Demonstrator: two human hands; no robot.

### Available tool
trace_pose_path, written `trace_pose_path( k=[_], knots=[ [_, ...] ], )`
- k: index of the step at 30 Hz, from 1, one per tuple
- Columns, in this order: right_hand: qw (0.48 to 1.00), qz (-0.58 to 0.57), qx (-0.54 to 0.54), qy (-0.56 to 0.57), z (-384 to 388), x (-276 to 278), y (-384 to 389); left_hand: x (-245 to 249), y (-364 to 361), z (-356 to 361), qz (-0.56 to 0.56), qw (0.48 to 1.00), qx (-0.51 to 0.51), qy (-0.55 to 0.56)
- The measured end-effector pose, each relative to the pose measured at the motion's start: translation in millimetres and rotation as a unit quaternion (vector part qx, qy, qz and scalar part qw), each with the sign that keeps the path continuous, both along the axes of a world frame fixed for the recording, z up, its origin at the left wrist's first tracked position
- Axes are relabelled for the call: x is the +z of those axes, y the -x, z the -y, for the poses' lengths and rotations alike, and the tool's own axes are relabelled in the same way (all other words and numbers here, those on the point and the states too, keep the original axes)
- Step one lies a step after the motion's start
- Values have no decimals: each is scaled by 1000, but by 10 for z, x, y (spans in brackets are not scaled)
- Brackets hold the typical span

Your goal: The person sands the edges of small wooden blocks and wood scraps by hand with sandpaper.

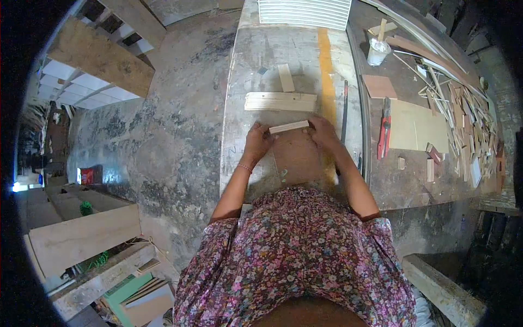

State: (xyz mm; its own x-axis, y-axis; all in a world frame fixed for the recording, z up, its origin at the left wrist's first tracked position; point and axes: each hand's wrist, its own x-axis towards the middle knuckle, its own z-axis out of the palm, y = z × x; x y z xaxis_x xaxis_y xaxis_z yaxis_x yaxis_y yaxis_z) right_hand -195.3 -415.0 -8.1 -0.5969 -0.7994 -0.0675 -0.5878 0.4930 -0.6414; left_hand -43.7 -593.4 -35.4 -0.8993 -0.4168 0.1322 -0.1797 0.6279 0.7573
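A short pale wooden strip (289, 127) is held level between my two hands over a brown board (298, 158) on the workbench. My left hand (258, 143) grips its left end, and my right hand (325, 135) pinches the right end. Just beyond them lies a longer, layered pale wooden piece (280, 102) with small dark marks on top. A small flat wooden piece (286, 78) rests behind that one.
Right of my right hand lies a dark thin rod (345, 111). On the side table are a red cutter (385, 131), a yellowish sheet (417, 126), a white cup (377, 53) and a heap of wood offcuts (473, 122). A white slatted panel (305, 12) sits at the bench's far end.
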Motion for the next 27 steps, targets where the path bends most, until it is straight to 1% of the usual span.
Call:
trace_pose_path(
  k=[5,8,9,11,12,14,15,17,20,21,24,26,27],
  knots=[
    [999,-32,17,3,16,-154,26,12,-29,-12,-2,1000,8,2],
    [998,-59,33,-1,5,-111,11,17,-20,-8,14,1000,6,19],
    [997,-69,39,-1,-9,-84,3,43,-24,-6,10,1000,-3,9],
    [998,28,31,52,-55,-28,14,87,-45,-3,4,1000,-21,-11],
    [994,78,27,78,-66,10,26,78,-43,37,20,999,-43,-16],
    [993,50,-1,108,-85,76,55,64,-48,166,55,994,-87,-26],
    [992,36,-17,122,-101,112,61,143,-66,211,65,993,-101,-4],
    [994,22,-53,90,-27,183,122,398,-85,292,87,988,-126,39],
    [996,4,-76,43,237,129,293,295,254,501,88,982,-120,114],
    [996,-1,-80,26,320,99,347,383,417,495,117,982,-111,98],
    [994,-52,-95,31,625,188,393,466,768,426,83,986,-107,99],
    [987,-127,-100,14,815,76,479,249,978,423,-4,994,-59,92],
    [981,-164,-102,5,911,74,506,254,1045,414,-47,994,-34,88]
  ],
)
